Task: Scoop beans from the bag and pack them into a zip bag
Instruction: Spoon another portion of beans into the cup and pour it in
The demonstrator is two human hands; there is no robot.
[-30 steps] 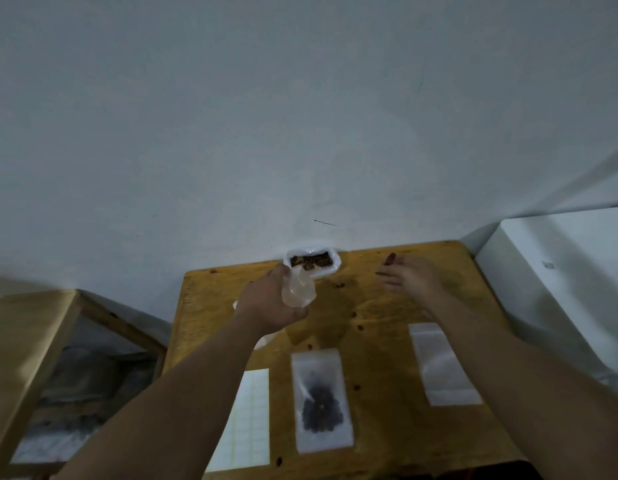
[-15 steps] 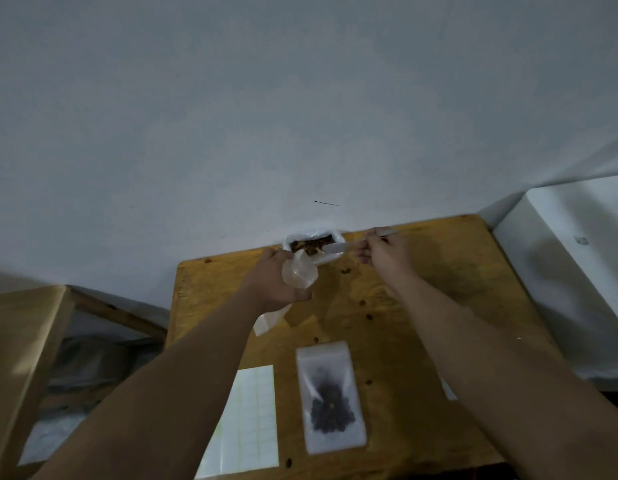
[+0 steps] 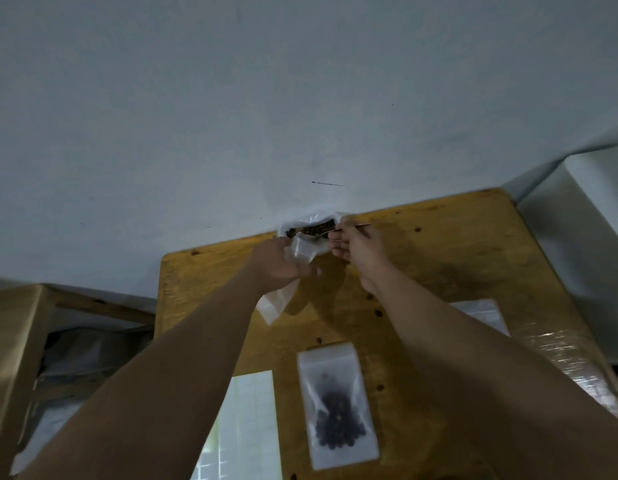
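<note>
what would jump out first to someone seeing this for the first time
Both hands meet at the far edge of the wooden table: the left hand grips an empty zip bag while the right hand pinches a thin scoop at the open bag of beans against the wall. Nearer, a filled zip bag of dark beans lies flat on it.

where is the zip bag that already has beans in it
In the head view, the frosted plastic zip bag of dark beans lies flat on the yellow wooden table, right of the white gridded sheet.
</note>
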